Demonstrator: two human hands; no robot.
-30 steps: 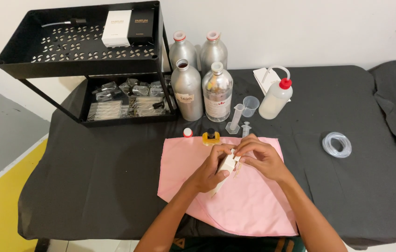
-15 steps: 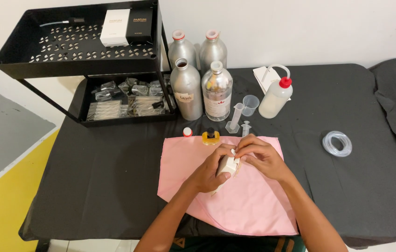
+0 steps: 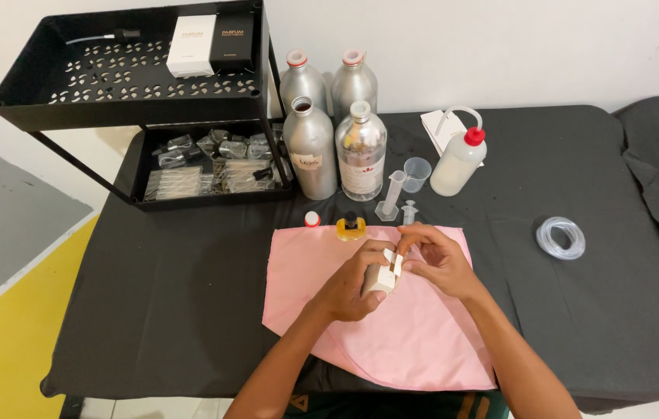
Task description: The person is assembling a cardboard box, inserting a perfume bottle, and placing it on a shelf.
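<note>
Showing two bare hands at work over a pink cloth (image 3: 391,334) spread on the near part of a tabletop (image 3: 190,287) covered in black. The left hand (image 3: 352,283) is curled around a small white box (image 3: 382,273), gripping it from the left; the right hand (image 3: 438,260) meets it from the right, fingers closed on the box's raised top flap. The box is held just above the cloth, near its far edge. Just beyond the hands, at the cloth's far edge, stand a small amber bottle with a black cap (image 3: 350,227) and, to its left, a small red-and-white cap (image 3: 312,219). Slightly farther stand a clear measuring cylinder (image 3: 391,195), a small clear plastic cup (image 3: 417,174) and a small clear fitting (image 3: 409,212). Behind these stand four aluminium bottles (image 3: 310,147), the near right one bearing a label. To their right is a white squeeze bottle with a red spout cap (image 3: 457,159). Well apart to the right lies a coil of clear tubing (image 3: 560,237). At the far left stands a black two-tier rack (image 3: 112,93); its top tier carries one white and one black carton (image 3: 211,45), its lower tier clear packets.
</note>
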